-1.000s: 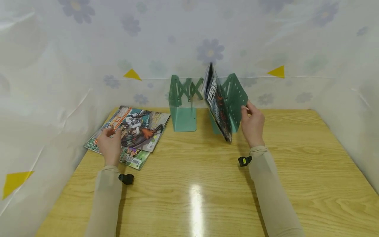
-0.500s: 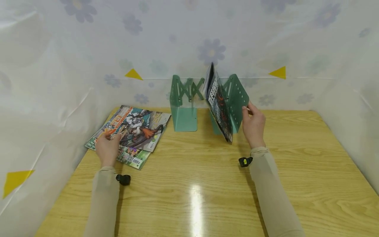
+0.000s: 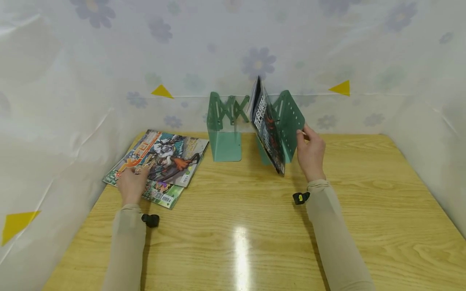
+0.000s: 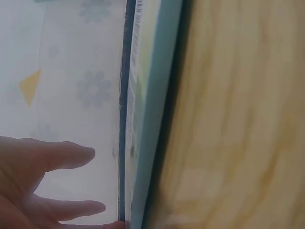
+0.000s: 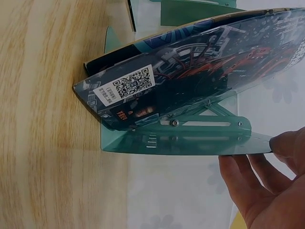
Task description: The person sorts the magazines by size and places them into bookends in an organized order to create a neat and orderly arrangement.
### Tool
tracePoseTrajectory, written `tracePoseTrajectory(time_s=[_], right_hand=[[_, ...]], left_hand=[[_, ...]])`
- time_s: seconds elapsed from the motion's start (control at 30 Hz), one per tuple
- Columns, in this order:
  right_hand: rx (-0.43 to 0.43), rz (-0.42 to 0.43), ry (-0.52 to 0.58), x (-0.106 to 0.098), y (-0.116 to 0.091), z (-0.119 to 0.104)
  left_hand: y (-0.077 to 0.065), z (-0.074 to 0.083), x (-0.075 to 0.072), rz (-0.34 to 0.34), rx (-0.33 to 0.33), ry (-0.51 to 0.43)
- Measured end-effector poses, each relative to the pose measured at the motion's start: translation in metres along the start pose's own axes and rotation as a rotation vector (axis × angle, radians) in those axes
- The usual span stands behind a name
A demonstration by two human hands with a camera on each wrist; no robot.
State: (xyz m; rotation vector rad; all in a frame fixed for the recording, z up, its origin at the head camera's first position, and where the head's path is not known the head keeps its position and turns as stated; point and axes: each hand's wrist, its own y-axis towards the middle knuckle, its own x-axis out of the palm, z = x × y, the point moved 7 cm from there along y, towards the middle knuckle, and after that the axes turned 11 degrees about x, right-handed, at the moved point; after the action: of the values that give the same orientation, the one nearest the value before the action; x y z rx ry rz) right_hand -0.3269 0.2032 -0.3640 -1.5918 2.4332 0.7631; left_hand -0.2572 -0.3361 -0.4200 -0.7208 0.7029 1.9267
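My right hand (image 3: 311,155) pinches the outer edge of the right panel of a green metal expandable bookend (image 5: 190,143), thumb on one face and fingers on the other. A dark-covered magazine (image 3: 268,129) leans inside the bookend against that panel, its bottom corner jutting forward. At the left, a colourful magazine (image 3: 172,159) lies flat on a greenish one (image 3: 165,198). Over their near left part is my left hand (image 3: 132,185). In the left wrist view its thumb and fingers (image 4: 71,155) are spread apart, one fingertip right at the stack's edge.
The bookend's left panel (image 3: 214,125) stands upright, joined by crossed bars (image 3: 233,109) to the right side. A wooden table (image 3: 255,226) carries everything. Flower-patterned sheeting (image 3: 298,48) with yellow triangles walls the back and sides.
My left hand has shifted slightly left and lower over the flat magazines. The right hand, the bookend and the leaning magazine stay as they were.
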Motion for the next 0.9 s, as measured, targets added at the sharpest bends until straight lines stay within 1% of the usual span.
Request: tracePoseTrajectory(time_s=[0.17,0.27,0.37,0.47,0.53,0.63,0.8,0.9], right_hand=[[-0.010,0.001,0.005,0.001,0.001,0.000],[-0.015,0.001,0.010,0.000,0.001,-0.001],[-0.016,0.000,0.016,0.000,0.001,-0.001],[-0.017,0.000,0.015,0.001,0.001,0.000],[-0.019,0.001,0.012,0.000,0.002,0.000],[-0.018,0.002,0.008,0.000,0.002,0.001],[-0.015,0.003,0.004,0.000,0.003,0.001],[-0.014,-0.001,0.002,0.001,0.002,0.001]], left_hand=[[0.001,-0.001,0.004,-0.038,-0.024,-0.012],[0.002,-0.003,0.007,-0.050,-0.069,-0.056],[0.002,-0.006,0.010,-0.029,-0.145,-0.163],[0.000,-0.009,0.011,0.020,-0.224,-0.316],[-0.001,-0.010,0.011,0.052,-0.260,-0.415],[-0.001,-0.009,0.011,0.093,-0.270,-0.520],[0.000,-0.009,0.011,0.155,-0.270,-0.641],[0.000,-0.013,0.014,0.176,-0.309,-0.706]])
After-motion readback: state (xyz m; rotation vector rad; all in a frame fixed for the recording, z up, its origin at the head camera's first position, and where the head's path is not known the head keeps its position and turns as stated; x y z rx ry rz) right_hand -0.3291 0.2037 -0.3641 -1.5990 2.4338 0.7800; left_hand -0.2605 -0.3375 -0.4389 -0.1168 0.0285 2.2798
